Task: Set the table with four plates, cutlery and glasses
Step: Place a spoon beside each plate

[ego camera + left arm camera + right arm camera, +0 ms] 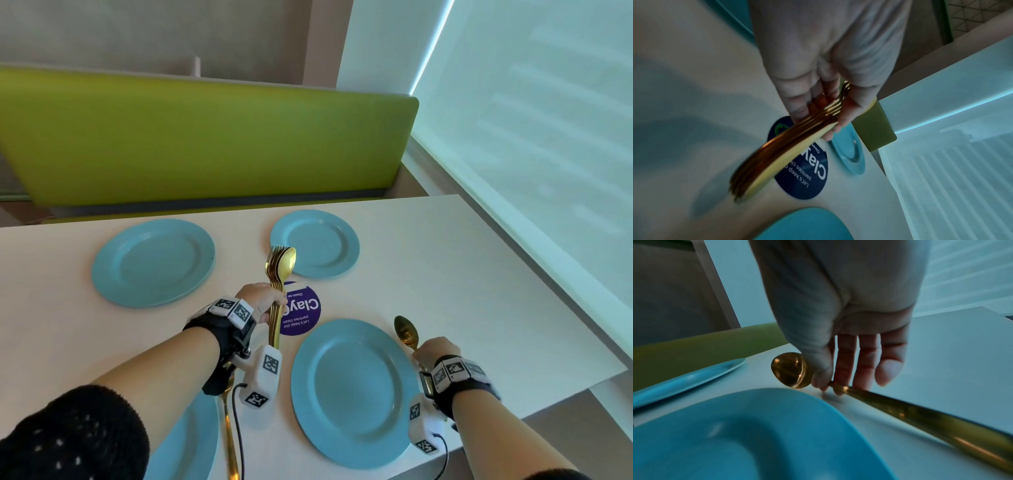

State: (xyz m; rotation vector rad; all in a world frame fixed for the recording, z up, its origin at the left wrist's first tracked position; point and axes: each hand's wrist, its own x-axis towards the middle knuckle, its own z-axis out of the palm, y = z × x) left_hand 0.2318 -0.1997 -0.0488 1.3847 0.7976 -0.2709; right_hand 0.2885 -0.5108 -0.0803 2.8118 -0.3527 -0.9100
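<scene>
Fingers (824, 378) pinch glossy gold spoon (791, 369) beside round blue plate (777, 402).

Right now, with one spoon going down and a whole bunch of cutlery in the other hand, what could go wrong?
The left hand grips a bundle of gold cutlery by the handles alone; a piece might slip out onto the table. The right hand pinches the spoon close beside the near plate, so it could clink against the rim. The table edge is also near that spoon's handle, so it might be knocked off.
</scene>
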